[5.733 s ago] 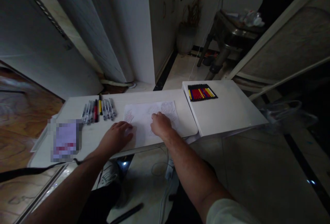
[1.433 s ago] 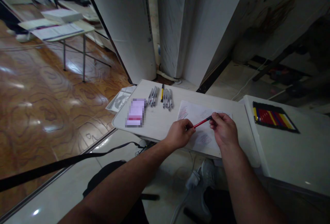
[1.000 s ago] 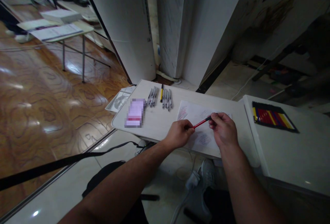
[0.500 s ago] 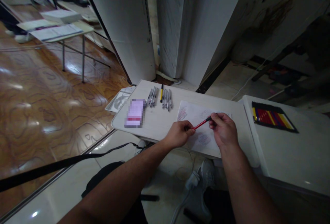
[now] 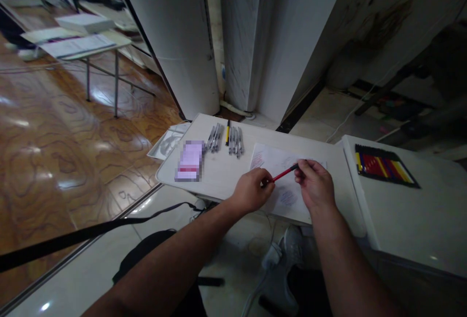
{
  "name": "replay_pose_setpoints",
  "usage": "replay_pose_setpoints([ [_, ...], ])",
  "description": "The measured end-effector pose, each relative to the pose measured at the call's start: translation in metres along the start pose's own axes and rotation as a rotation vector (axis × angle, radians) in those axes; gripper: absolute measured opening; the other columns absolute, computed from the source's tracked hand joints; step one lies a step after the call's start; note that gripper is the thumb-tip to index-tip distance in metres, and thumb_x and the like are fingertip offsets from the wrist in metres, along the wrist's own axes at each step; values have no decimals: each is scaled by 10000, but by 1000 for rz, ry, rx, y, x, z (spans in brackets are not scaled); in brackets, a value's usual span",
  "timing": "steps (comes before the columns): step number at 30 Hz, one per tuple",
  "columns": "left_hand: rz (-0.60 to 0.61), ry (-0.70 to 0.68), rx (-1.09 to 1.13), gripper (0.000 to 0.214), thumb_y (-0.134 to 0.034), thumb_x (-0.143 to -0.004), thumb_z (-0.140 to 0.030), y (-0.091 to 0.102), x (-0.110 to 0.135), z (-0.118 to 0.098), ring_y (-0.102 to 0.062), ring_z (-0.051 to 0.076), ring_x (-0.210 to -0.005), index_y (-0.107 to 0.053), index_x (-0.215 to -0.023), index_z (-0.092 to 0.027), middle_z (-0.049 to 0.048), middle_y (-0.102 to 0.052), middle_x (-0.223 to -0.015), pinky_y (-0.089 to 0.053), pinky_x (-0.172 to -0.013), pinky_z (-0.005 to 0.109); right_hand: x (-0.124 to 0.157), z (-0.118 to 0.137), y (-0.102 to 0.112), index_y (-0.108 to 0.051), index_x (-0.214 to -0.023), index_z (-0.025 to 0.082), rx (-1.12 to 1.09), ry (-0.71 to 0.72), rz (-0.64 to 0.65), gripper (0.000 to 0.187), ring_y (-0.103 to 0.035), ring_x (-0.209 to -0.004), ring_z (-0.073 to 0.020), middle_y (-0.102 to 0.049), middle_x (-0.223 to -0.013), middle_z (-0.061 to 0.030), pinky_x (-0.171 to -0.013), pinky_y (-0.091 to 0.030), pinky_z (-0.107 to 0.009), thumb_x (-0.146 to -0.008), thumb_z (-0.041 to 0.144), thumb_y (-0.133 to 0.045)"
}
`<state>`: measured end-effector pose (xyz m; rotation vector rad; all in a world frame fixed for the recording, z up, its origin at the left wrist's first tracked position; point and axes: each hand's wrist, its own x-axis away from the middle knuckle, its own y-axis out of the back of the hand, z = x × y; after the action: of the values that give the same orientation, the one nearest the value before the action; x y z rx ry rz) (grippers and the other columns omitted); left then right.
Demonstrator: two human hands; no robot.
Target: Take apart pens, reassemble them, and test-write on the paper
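A red pen (image 5: 280, 175) with a dark end slants between my hands, above the paper. My left hand (image 5: 253, 189) pinches its lower red end. At the dark upper end, the fingers of my right hand (image 5: 314, 181) are closed on the pen. Beneath it, the white sheet of paper (image 5: 272, 154) carries scribbled patches in red and blue. Two groups of clear pens (image 5: 215, 138) with dark tips lie farther back on the narrow white table (image 5: 219, 173), with a yellow and black pen (image 5: 228, 133) between them.
A blurred-out purple-white rectangular object (image 5: 189, 160) lies at the table's left end. To the right, a black-edged pack of coloured pens (image 5: 386, 165) rests on another white surface (image 5: 430, 215). A white pillar (image 5: 175, 40) rises behind. A black strap (image 5: 91, 232) crosses lower left.
My left hand has shifted and turned slightly around the red pen's lower end. My right hand keeps its hold, and the view has drifted a little.
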<state>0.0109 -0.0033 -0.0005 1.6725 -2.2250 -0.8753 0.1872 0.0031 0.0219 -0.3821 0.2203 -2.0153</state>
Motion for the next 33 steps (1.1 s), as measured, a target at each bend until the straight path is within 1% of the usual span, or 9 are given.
replay_pose_setpoints([
  [3, -72, -117, -178, 59, -606, -809, -223, -1, 4, -3, -586, 161, -784, -632, -849, -188, 34, -639, -828, -442, -703, 274, 0, -1, -2, -663, -713, 155, -12, -13, -21, 326, -533, -498, -72, -645, -613, 6, -391, -383, -160, -528, 309, -883],
  [8, -146, -181, -286, 49, -578, -843, -223, -3, 5, 0, -580, 160, -782, -618, -829, -198, 36, -631, -821, -445, -698, 273, 0, 0, -2, -638, -697, 160, -86, -76, -39, 382, -559, -506, -85, -679, -634, -13, -390, -403, -160, -470, 306, -908],
  [15, -174, -245, -283, 53, -589, -846, -236, -4, 6, 2, -568, 157, -762, -610, -826, -192, 36, -622, -811, -445, -685, 276, 0, 2, -1, -619, -673, 166, -118, -102, -15, 374, -555, -509, -79, -684, -627, -9, -401, -409, -151, -465, 276, -910],
  [22, -148, -231, -214, 70, -595, -843, -249, -3, 7, 1, -569, 156, -759, -622, -832, -186, 44, -631, -815, -443, -692, 275, 0, 4, -2, -609, -655, 167, -121, -91, -11, 361, -549, -505, -78, -679, -620, -7, -401, -404, -149, -467, 263, -902],
  [25, -123, -179, -127, 82, -598, -838, -249, -2, 7, -1, -566, 152, -746, -639, -834, -178, 45, -635, -806, -432, -681, 272, 0, 4, -1, -606, -656, 166, -121, -86, -6, 356, -552, -509, -79, -680, -623, -9, -408, -410, -150, -472, 254, -899],
  [28, -71, -59, 14, 93, -614, -815, -252, 0, 4, -3, -552, 138, -698, -661, -816, -172, 31, -632, -759, -414, -651, 262, 0, 4, 0, -606, -659, 164, -119, -81, 5, 348, -558, -519, -80, -688, -641, -17, -417, -415, -152, -484, 248, -894],
  [30, 7, 69, 165, 116, -633, -790, -274, 0, 0, -2, -528, 124, -645, -671, -796, -165, 12, -616, -698, -392, -609, 251, -1, 3, 1, -607, -662, 164, -114, -79, 11, 341, -555, -517, -79, -695, -655, -22, -417, -413, -154, -492, 248, -891],
  [33, 170, 278, 473, 160, -661, -737, -301, 1, -6, 1, -473, 98, -562, -665, -743, -141, -13, -571, -608, -345, -544, 232, -1, 3, 2, -610, -659, 168, -106, -86, 20, 330, -545, -509, -75, -701, -666, -21, -415, -409, -156, -498, 249, -887],
])
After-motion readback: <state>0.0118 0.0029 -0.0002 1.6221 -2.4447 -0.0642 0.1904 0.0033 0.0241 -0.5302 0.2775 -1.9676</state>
